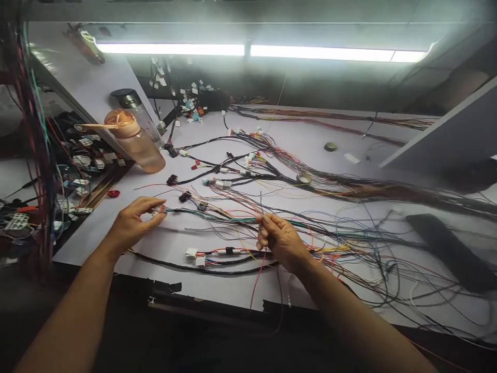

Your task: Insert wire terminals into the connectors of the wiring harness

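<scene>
Between the thumb and fingers of my left hand [137, 220] is a small pale connector [157, 209]. A bundle of green and dark wires [186, 210] runs from it to the right across the table. My right hand [281, 239] is closed in a pinch on a thin dark wire [261, 199], whose end sticks up above the fingers. A red wire [256, 285] hangs below that hand toward the table edge. Just beyond the wire bundle lie black connectors [185, 197]. Nearer me, white connectors [191, 253] lie on a taped harness branch.
A peach-lidded water bottle [142, 147] and a dark-capped clear bottle [143, 116] stand at the left. Wire harnesses [283, 178] stretch across the table, with a tape roll [303, 179] among them. A dark phone-like slab [450, 254] lies at the right. Hanging wires [33, 119] border the left side.
</scene>
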Demonstrator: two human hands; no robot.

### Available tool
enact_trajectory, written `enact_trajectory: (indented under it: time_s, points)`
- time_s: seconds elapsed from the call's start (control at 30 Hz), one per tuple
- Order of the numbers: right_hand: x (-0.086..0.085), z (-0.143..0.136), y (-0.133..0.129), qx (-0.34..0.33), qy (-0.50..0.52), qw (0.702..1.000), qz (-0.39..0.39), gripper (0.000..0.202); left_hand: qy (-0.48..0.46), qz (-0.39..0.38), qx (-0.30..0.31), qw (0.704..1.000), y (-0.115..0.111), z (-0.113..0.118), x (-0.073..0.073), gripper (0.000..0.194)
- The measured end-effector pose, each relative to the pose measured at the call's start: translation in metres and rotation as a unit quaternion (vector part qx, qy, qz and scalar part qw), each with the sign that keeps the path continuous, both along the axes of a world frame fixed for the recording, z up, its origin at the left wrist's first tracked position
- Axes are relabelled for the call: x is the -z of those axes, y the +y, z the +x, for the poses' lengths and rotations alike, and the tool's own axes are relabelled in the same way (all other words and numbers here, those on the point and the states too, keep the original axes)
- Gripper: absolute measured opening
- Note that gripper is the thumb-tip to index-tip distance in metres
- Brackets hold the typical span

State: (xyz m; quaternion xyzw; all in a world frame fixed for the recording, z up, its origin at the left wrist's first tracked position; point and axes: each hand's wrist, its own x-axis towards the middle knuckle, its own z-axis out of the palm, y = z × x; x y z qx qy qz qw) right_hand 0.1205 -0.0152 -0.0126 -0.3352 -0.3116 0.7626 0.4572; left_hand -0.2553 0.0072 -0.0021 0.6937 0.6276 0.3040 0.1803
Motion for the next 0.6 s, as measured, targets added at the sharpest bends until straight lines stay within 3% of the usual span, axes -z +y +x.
enact_trajectory:
  time_s: [0.2, 0.37, 0.47, 0.6]
  points:
    - [-0.047, 0.037, 0.015, 0.102, -0.013, 0.993, 0.064, 0.03, -0.095, 0.09, -0.035, 0.991, 0.013, 0.011, 0.005, 0.044]
    - [-0.074, 0.077, 0.007, 0.165, -0.085, 0.972, 0.147, 0.027, -0.262, 0.07, -0.109, 0.956, 0.022, 0.026, 0.006, 0.052]
    - [-0.084, 0.098, -0.001, 0.192, -0.13, 0.957, 0.173, 0.026, -0.335, 0.095, -0.112, 0.931, 0.029, 0.033, 0.004, 0.05]
    - [-0.082, 0.111, -0.006, 0.219, -0.08, 0.961, 0.149, 0.024, -0.432, 0.088, -0.091, 0.893, 0.034, 0.044, -0.001, 0.042]
